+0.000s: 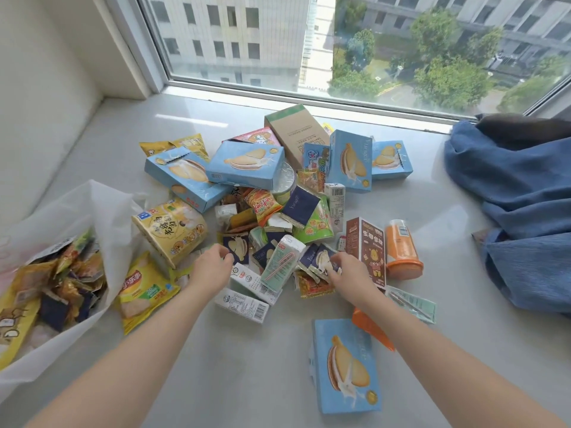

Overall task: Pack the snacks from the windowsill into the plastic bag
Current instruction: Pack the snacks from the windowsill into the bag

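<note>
The plastic bag (92, 217) runs off the left edge, so its full outline and much of its contents stay unseen. The blue cloth (519, 193) is cut by the right edge. The left hand's (213, 267) fingertips curl out of sight among the small packets; whether they pinch anything cannot be told. Print on the milk cartons (244, 301) is too small to read.

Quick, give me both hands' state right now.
Left hand: curled among the packets, grip cannot be told.
Right hand: gripping small navy snack packets.
</note>
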